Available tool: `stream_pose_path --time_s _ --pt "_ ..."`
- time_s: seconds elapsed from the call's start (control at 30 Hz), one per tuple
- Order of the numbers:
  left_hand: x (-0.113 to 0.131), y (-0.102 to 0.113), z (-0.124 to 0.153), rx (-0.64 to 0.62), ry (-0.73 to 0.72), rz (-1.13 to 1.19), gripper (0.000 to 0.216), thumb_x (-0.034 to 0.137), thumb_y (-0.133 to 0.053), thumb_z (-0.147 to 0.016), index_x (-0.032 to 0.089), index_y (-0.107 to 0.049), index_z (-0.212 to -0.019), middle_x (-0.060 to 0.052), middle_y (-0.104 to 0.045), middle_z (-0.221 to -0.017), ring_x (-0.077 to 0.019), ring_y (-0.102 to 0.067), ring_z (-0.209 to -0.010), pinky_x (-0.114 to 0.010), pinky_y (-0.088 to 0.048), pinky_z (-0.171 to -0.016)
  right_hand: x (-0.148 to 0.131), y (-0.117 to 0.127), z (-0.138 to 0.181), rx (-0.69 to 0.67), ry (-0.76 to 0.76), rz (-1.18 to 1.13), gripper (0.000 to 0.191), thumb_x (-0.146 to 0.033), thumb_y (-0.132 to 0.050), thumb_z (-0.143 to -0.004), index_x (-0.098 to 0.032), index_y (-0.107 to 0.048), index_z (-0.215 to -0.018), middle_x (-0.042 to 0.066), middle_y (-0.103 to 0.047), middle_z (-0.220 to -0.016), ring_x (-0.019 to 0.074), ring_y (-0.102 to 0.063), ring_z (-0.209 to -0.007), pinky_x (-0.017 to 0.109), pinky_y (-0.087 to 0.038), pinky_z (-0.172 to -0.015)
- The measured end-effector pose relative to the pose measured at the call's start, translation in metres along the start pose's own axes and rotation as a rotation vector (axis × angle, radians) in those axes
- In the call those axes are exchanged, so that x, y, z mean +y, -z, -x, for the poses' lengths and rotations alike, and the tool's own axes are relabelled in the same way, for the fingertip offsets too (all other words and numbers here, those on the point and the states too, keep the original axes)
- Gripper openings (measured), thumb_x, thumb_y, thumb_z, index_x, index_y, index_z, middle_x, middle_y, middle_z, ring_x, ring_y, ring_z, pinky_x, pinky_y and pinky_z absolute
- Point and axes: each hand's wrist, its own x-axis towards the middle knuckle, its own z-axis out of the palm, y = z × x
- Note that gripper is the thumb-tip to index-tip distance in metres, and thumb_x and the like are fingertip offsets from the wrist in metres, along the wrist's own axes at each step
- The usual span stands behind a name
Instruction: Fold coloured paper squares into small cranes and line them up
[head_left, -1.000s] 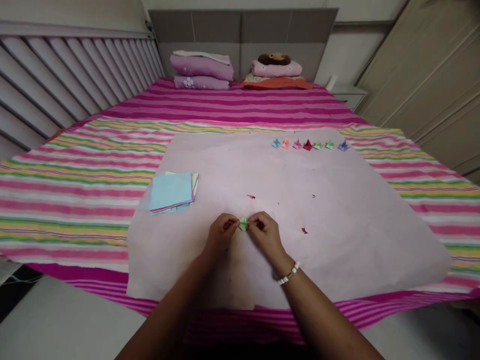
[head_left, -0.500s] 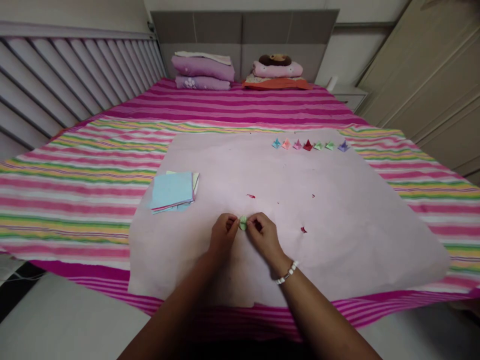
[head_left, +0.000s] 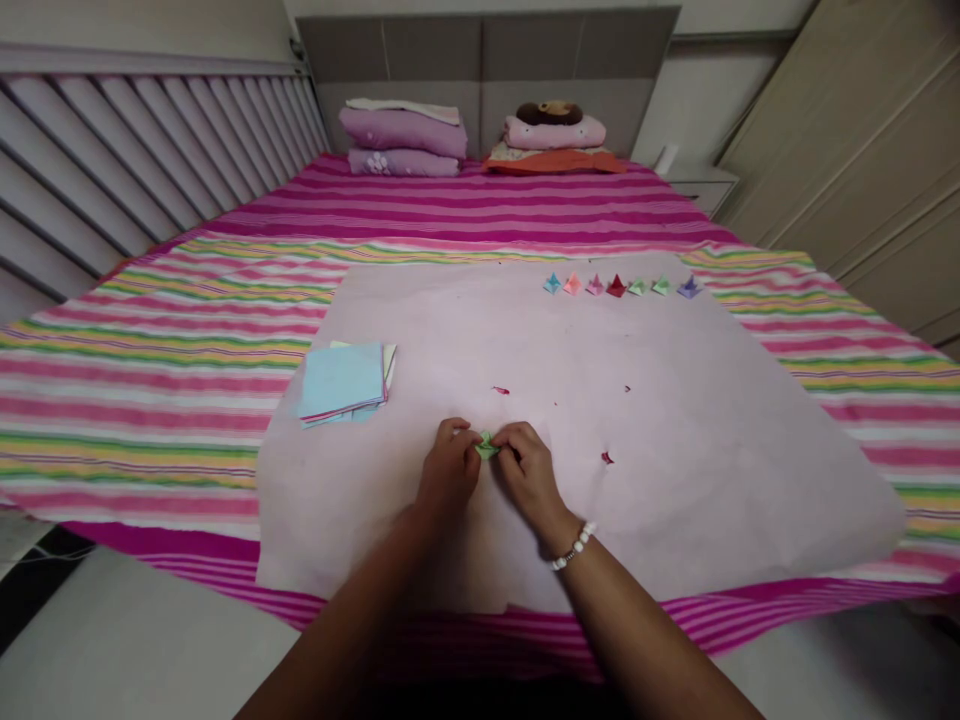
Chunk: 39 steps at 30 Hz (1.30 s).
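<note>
A small folded piece of light green paper (head_left: 487, 448) is pinched between my two hands, just above or on the large pale sheet (head_left: 420, 320). My left hand (head_left: 450, 468) grips its left side between thumb and fingers. On its right side, my right hand (head_left: 528, 472) holds it the same way, a white beaded bracelet (head_left: 576, 548) around the wrist. The exact folds are too small to make out. Beyond my hands lies a red paper scrap (head_left: 501, 391), and another dark red scrap (head_left: 607, 458) lies to the right.
A stack of square papers (head_left: 341, 378), light blue on top, lies at the left. Several small folded paper shapes (head_left: 616, 286) stand in a row at the far right of the sheet. Striped bedding (head_left: 150, 400) surrounds it. Folded covers (head_left: 405, 135) are piled by the headboard (head_left: 435, 50).
The green paper has changed shape between my fingers, from a rounded outline to a wider, more pointed one. My left fingers have shifted slightly over it.
</note>
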Motion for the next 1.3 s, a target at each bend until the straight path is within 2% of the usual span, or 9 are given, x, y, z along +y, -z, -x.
stream_pose_path --time_s 0.1,0.27,0.67,1.03,1.17,1.3 --pt "0.005 0.002 -0.002 -0.030 0.024 -0.076 0.023 0.007 -0.050 -0.077 0.020 -0.068 -0.086 -0.008 -0.057 -0.114 -0.0170 -0.062 -0.081 -0.030 -0.050 -0.067 -0.002 0.000 0.001 -0.029 0.006 0.032 0.025 -0.003 -0.042 -0.078 -0.020 -0.061 -0.081 0.005 -0.055 -0.086 0.0198 -0.055 -0.084 0.034 -0.046 -0.077" --pt "0.012 0.007 -0.005 -0.119 0.044 -0.216 0.029 0.008 -0.051 -0.079 0.023 -0.071 -0.095 -0.006 -0.060 -0.115 -0.0185 -0.063 -0.089 -0.029 -0.051 -0.072 -0.005 0.001 0.001 -0.030 -0.012 0.059 0.025 -0.003 -0.042 -0.078 -0.020 -0.062 -0.080 0.006 -0.055 -0.088 0.0198 -0.055 -0.085 0.033 -0.047 -0.078" --pt "0.013 0.011 -0.013 -0.224 0.035 -0.166 0.027 0.009 -0.056 -0.077 0.025 -0.072 -0.091 -0.002 -0.064 -0.099 -0.0160 -0.062 -0.085 -0.025 -0.048 -0.073 -0.005 -0.001 0.002 -0.050 -0.013 0.080 0.025 -0.004 -0.044 -0.079 -0.019 -0.064 -0.084 0.007 -0.056 -0.090 0.0206 -0.055 -0.085 0.034 -0.047 -0.078" --pt "0.013 0.011 -0.014 -0.226 0.010 -0.170 0.020 0.012 -0.051 -0.084 0.022 -0.069 -0.082 -0.002 -0.062 -0.090 -0.0148 -0.057 -0.079 -0.025 -0.044 -0.069 -0.005 0.000 0.004 -0.043 0.056 0.159 0.024 -0.005 -0.046 -0.080 -0.019 -0.063 -0.089 0.007 -0.055 -0.090 0.0210 -0.056 -0.086 0.034 -0.049 -0.078" --pt "0.007 0.008 -0.017 -0.213 -0.026 -0.144 0.019 0.010 -0.052 -0.082 0.021 -0.067 -0.077 -0.003 -0.060 -0.083 -0.0167 -0.055 -0.078 -0.028 -0.045 -0.072 -0.003 0.004 0.004 -0.075 0.098 0.285 0.025 -0.004 -0.047 -0.078 -0.019 -0.063 -0.090 0.009 -0.055 -0.093 0.0214 -0.055 -0.083 0.033 -0.048 -0.074" --pt "0.001 0.004 -0.020 -0.178 -0.058 -0.098 0.018 0.008 -0.053 -0.078 0.020 -0.065 -0.077 -0.003 -0.061 -0.081 -0.0176 -0.056 -0.081 -0.031 -0.047 -0.077 -0.002 0.008 0.002 -0.165 0.161 0.488 0.023 -0.003 -0.049 -0.078 -0.019 -0.064 -0.086 0.009 -0.059 -0.089 0.0233 -0.053 -0.083 0.034 -0.046 -0.073"
